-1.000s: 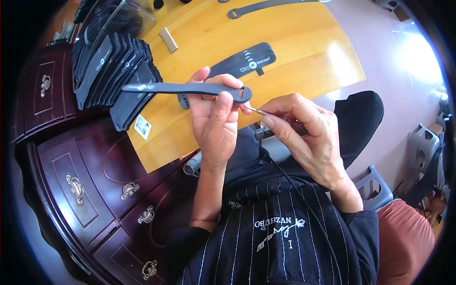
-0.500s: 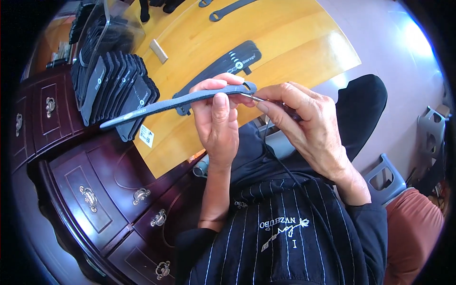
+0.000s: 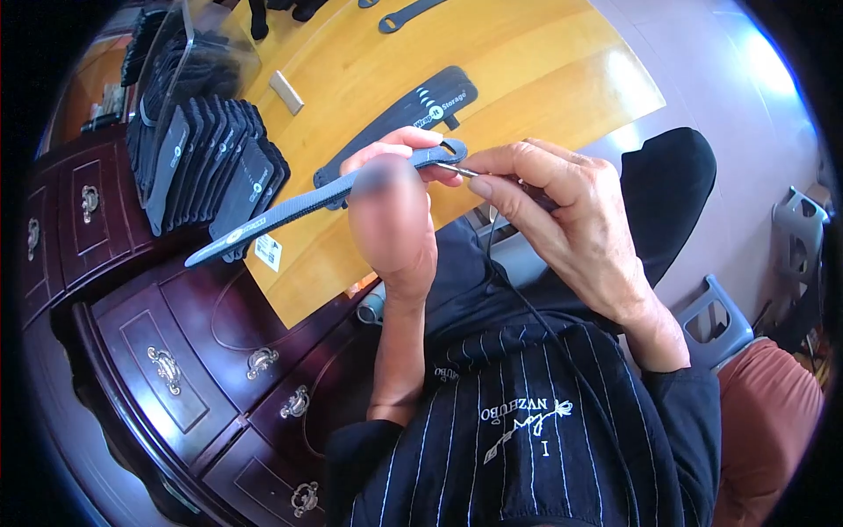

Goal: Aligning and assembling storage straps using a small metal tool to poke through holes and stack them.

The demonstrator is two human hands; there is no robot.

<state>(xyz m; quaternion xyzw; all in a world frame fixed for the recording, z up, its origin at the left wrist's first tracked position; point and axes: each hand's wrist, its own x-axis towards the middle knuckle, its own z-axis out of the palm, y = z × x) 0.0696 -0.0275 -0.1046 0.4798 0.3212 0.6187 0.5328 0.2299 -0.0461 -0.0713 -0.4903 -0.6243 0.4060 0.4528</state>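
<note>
My left hand (image 3: 402,224) is closed around a long grey hook-and-loop strap (image 3: 294,204), near its end with an oval slot. The strap slants down to the left, and its tapered tip hangs past the table edge. A smear covers the thumb and part of that hand. My right hand (image 3: 571,220) pinches a thin metal-tipped tool (image 3: 454,169) with a dark handle mostly hidden in the fingers. The tool's point meets the strap just below the slot. Behind my left hand, a wider dark grey strap (image 3: 399,112) lies on the table.
A row of folded dark straps (image 3: 215,167) stands at the left beside a clear plastic bin (image 3: 183,53). On the yellow wooden table (image 3: 544,61) are a small wooden block (image 3: 286,92) and another strap (image 3: 411,15). Dark wooden drawers (image 3: 167,351) line the left; a grey stool (image 3: 716,325) stands right.
The held strap has tilted more steeply, its tapered end lower and its slotted end slightly higher. Both hands keep their grip, and the tool's point stays at the slotted end.
</note>
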